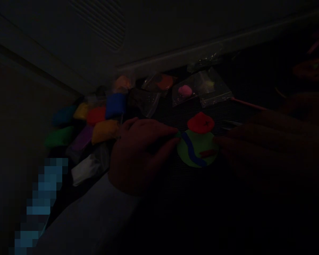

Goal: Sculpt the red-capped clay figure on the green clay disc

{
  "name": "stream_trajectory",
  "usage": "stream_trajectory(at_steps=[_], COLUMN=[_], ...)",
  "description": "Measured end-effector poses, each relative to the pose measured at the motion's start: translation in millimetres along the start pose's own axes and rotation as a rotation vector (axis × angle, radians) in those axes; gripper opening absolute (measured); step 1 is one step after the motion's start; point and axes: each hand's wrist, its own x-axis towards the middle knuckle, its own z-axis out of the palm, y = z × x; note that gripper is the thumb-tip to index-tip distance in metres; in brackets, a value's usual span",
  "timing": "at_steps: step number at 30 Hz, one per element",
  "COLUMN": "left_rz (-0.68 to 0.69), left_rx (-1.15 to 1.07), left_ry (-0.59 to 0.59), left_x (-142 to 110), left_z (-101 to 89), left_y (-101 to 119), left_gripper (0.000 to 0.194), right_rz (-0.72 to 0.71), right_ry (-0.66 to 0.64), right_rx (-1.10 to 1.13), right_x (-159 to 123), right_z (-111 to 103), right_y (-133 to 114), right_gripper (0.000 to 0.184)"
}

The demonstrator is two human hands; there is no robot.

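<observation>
The view is very dark. In the middle lies a flat clay figure (198, 140): a light green round body with a blue wavy strip and a short red strip, topped by a red piece (200, 123) with a small dark cross mark. My left hand (143, 152) is closed at the body's left edge, thumb and forefinger pinching a small dark green bit of clay (179, 134). My right hand (266, 141) reaches in from the right, its fingertips at the body's right edge; shadow hides how its fingers are set. Thin pale tips (232, 123) show beside it.
Several clay packs in blue (115, 105), orange (105, 131), green (60, 136) and other colours lie left of my left hand. Clear bags, one with pink clay (185, 91), lie along the back by the wall. A thin pink stick (248, 103) lies at right.
</observation>
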Motion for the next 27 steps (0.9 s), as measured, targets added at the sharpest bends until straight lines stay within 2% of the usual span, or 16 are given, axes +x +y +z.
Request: stream_trajectory(at_steps=[14, 18, 20, 23, 27], left_rz=[-0.012, -0.001, -0.003, -0.033, -0.054], left_rx=[-0.04, -0.04, -0.038, -0.053, -0.06], left_ry=[-0.034, -0.048, -0.05, -0.061, -0.093], left_x=[2.3, 2.0, 1.6, 1.3, 1.4], left_z=[-0.7, 0.1, 0.2, -0.3, -1.9], left_y=[1.7, 1.3, 0.7, -0.2, -0.6], left_gripper=[0.013, 0.014, 0.019, 0.036, 0.045], right_rz=[-0.038, -0.141, -0.126, -0.058, -0.154], right_ry=[0.046, 0.068, 0.066, 0.033, 0.062], right_rx=[0.008, -0.021, -0.02, -0.013, -0.008], right_x=[1.3, 0.7, 1.2, 1.7, 0.8], right_z=[6.3, 9.2, 9.5, 9.0, 9.1], right_y=[5.0, 8.7, 8.6, 7.7, 9.3], right_gripper=[0.022, 0.019, 0.019, 0.018, 0.017])
